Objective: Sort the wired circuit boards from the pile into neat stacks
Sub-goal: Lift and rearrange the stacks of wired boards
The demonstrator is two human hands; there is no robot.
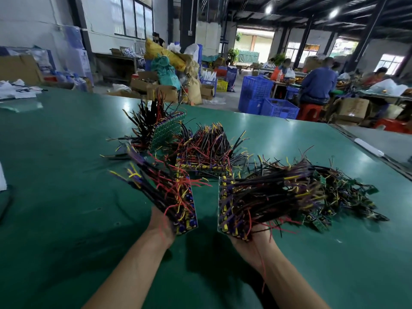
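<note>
Black-wired boards (edgewise) in both hands

Workshop interior: green tabletop, blue crates, cardboard boxes, tall windows, ceiling lamps, seated workers behind.

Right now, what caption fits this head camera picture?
Left hand and right hand hold two wire-covered circuit boards above a green table.
</note>
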